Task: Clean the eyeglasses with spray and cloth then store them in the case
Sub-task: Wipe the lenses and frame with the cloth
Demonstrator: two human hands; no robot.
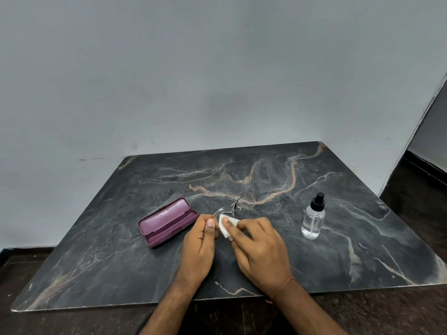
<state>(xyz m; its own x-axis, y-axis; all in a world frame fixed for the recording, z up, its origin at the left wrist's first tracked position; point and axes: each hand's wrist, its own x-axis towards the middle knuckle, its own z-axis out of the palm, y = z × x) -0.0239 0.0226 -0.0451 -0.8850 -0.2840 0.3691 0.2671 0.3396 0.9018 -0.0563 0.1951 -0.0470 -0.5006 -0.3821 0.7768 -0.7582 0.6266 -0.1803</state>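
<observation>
With the left hand pinching the eyeglasses at their near rim and the right hand pinching the cloth over a lens, wiping looks underway, while the open case, left of the fingers, awaits.

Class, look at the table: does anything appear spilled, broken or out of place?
Nothing stands out. The spray bottle stands upright with no puddle, the case lies open, and the hands hold the glasses and cloth between them.

Dark veined marble slab — against a plain grey wall.
</observation>
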